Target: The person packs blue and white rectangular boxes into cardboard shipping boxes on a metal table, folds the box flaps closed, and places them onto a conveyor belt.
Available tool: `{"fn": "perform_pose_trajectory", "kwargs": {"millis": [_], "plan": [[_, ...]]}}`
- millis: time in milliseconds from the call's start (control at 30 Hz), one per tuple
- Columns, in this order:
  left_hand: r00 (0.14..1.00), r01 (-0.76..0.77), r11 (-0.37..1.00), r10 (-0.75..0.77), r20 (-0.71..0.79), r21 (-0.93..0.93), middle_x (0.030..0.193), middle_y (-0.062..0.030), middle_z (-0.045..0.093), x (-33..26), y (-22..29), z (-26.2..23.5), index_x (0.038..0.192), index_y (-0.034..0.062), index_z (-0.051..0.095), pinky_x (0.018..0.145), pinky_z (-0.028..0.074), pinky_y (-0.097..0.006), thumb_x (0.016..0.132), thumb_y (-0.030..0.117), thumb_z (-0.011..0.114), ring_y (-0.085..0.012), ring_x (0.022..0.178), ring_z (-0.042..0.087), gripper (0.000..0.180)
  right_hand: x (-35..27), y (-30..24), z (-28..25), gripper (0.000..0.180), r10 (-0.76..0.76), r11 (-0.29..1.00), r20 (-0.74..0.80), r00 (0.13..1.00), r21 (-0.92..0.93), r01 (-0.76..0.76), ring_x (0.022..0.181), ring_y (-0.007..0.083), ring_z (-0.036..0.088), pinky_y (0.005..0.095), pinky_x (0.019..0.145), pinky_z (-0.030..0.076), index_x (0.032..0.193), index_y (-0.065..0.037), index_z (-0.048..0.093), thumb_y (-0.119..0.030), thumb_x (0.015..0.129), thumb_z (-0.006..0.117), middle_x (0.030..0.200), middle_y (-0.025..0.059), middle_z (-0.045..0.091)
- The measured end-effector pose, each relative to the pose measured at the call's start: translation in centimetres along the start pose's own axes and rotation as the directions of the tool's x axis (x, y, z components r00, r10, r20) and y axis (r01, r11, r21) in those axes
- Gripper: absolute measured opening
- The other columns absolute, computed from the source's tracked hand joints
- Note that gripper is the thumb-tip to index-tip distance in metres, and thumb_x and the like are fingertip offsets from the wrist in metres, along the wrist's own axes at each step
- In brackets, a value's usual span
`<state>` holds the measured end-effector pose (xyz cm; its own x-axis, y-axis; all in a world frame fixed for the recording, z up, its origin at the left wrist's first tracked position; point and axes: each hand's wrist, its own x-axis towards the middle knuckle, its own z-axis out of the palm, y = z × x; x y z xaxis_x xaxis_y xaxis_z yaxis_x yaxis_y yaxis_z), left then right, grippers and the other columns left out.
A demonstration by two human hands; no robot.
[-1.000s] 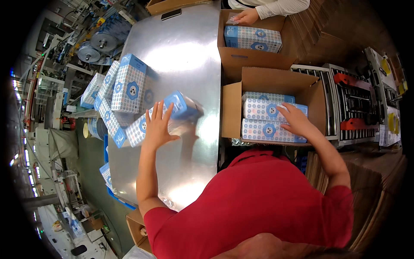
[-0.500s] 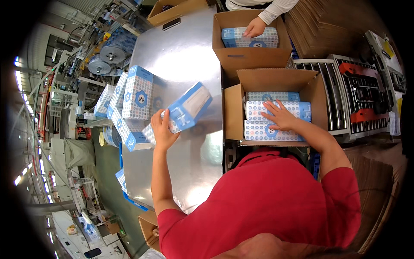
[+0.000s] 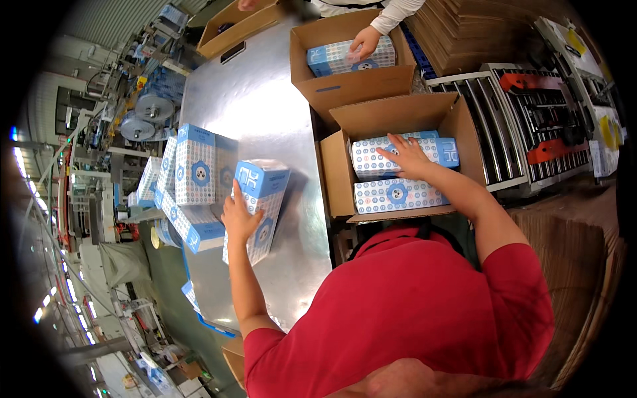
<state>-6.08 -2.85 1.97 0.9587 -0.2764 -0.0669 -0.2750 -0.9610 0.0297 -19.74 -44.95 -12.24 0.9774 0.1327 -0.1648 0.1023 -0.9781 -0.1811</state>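
Note:
My left hand (image 3: 240, 217) grips a blue-and-white patterned box (image 3: 260, 207) that stands tilted on the shiny metal table (image 3: 265, 113). My right hand (image 3: 406, 154) rests flat, fingers spread, on a patterned box (image 3: 371, 154) lying inside an open cardboard carton (image 3: 398, 113) at the table's right edge. A second patterned box (image 3: 397, 195) lies in front of it in the same carton.
Several more patterned boxes (image 3: 194, 166) stand and lean at the table's left edge. Another person's hand (image 3: 365, 45) touches a box in a farther carton (image 3: 345, 83). A roller conveyor (image 3: 531, 126) runs on the right, and flat cardboard stacks (image 3: 478, 30) lie behind.
My left hand has lifted the patterned box from lying on the table to a tilted, nearly upright stand. My right hand has stayed on the boxes in the carton.

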Motion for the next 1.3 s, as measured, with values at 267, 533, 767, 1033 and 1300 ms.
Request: {"fn": "perform_pose_trajectory", "kwargs": {"millis": [267, 533, 767, 1033, 1300], "plan": [[0.913, -0.274, 0.962, 0.264, -0.312, 0.011, 0.143, -0.0216, 0.025, -5.2, 3.5, -0.2, 0.135, 0.0068, 0.035, 0.106, 0.013, -0.057, 0.071, 0.027, 0.07, -0.0376, 0.134, 0.021, 0.076, -1.0, -3.7, -11.1, 0.074, -0.294, 0.955, -0.095, 0.951, -0.08, 0.287, 0.114, 0.0325, 0.041, 0.0461, 0.094, 0.028, 0.13, -0.027, 0.047, -0.011, 0.062, 0.073, 0.12, 0.0188, 0.045], [0.904, -0.382, 0.882, 0.294, -0.309, -0.277, 0.141, -0.0183, 0.032, -10.5, 8.6, -4.7, 0.135, 0.0044, 0.036, 0.107, 0.016, -0.051, 0.07, 0.036, 0.068, -0.0315, 0.133, 0.027, 0.079, 6.0, -19.3, -18.3, 0.063, -0.883, 0.463, -0.138, 0.449, -0.097, 0.881, 0.124, 0.0274, 0.039, 0.0471, 0.103, 0.026, 0.126, -0.009, 0.048, -0.016, 0.067, 0.07, 0.126, 0.0161, 0.046], [0.98, -0.174, 0.978, 0.161, -0.118, -0.115, 0.142, -0.0122, 0.033, -13.0, 1.7, 3.4, 0.137, 0.0071, 0.033, 0.107, 0.02, -0.044, 0.077, 0.025, 0.06, -0.0284, 0.132, 0.029, 0.068, 13.4, -19.8, -7.7, 0.086, -0.803, 0.587, -0.183, 0.568, -0.078, 0.805, 0.133, 0.0216, 0.029, 0.0436, 0.109, 0.02, 0.136, -0.009, 0.032, -0.027, 0.064, 0.075, 0.143, 0.0073, 0.033], [0.989, -0.134, 0.96, 0.116, -0.089, -0.244, 0.143, -0.0119, 0.031, -16.8, 0.5, 3.9, 0.136, 0.004, 0.033, 0.108, 0.02, -0.043, 0.081, 0.024, 0.056, -0.0273, 0.133, 0.028, 0.063, 13.6, -19.9, -8.8, 0.079, -0.778, 0.621, -0.159, 0.608, -0.052, 0.782, 0.132, 0.0193, 0.03, 0.0422, 0.108, 0.022, 0.135, -0.01, 0.036, -0.027, 0.067, 0.072, 0.143, 0.0047, 0.033], [0.982, -0.131, 0.959, 0.09, -0.168, -0.251, 0.138, -0.013, 0.039, -19.2, -0.1, 4.3, 0.131, 0.0038, 0.041, 0.105, 0.026, -0.043, 0.079, 0.019, 0.061, -0.0283, 0.129, 0.035, 0.058, 10.1, -24.9, -8.7, 0.07, -0.876, 0.469, -0.135, 0.462, -0.025, 0.883, 0.13, 0.0189, 0.032, 0.0428, 0.107, 0.024, 0.131, -0.013, 0.042, -0.029, 0.07, 0.07, 0.141, 0.0049, 0.036]]}}
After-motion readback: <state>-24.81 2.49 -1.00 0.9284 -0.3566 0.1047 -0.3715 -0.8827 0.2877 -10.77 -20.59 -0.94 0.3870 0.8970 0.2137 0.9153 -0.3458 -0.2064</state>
